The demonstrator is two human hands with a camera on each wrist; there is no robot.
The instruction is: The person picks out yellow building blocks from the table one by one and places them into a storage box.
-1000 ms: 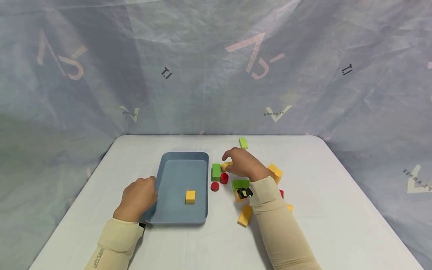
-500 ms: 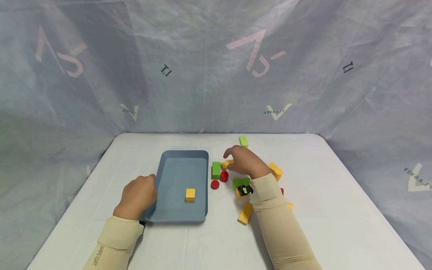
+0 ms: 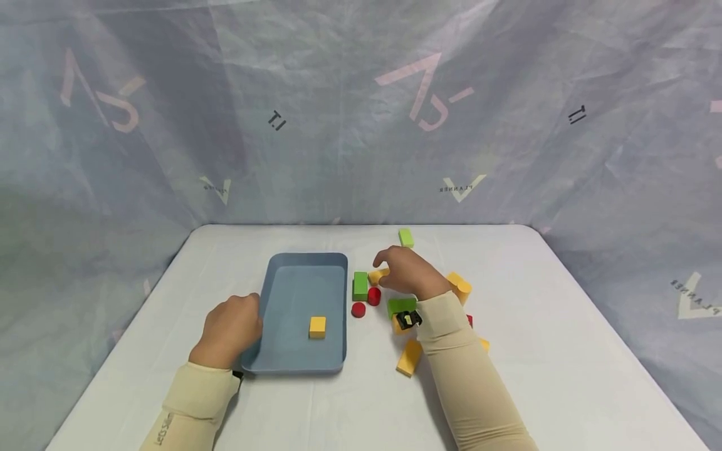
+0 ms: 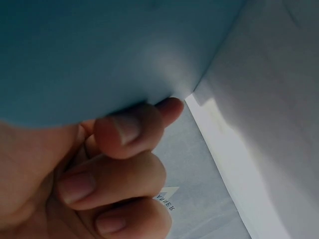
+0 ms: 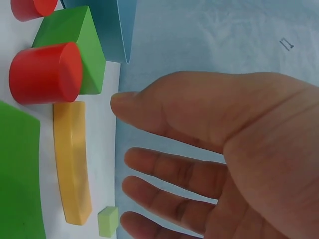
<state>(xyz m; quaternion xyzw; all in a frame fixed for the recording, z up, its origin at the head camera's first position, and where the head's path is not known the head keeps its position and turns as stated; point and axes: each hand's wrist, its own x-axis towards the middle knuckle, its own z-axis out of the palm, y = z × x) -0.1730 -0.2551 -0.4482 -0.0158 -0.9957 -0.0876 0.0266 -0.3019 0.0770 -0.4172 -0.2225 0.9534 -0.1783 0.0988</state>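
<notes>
My left hand [image 3: 231, 329] grips the left wall of a blue-grey tray [image 3: 301, 282]; in the left wrist view its fingers [image 4: 112, 186] curl at the tray's underside edge. One yellow cube [image 3: 318, 327] sits in the tray. My right hand [image 3: 408, 272] hovers, fingers spread and holding nothing, over a yellow block [image 3: 376, 276]. The right wrist view shows that block as a long, slightly curved yellow piece [image 5: 72, 164], apart from the fingertips. Beside it are a red cylinder [image 3: 374, 296] and a green block [image 3: 360, 286].
A small red cylinder [image 3: 358, 309] lies right of the tray. Nearer are another green block [image 3: 402, 307] and a yellow block [image 3: 409, 358]. Behind the right hand lies a light green block [image 3: 406, 237]. More yellow pieces [image 3: 459, 286] and a red one are partly hidden by the right arm.
</notes>
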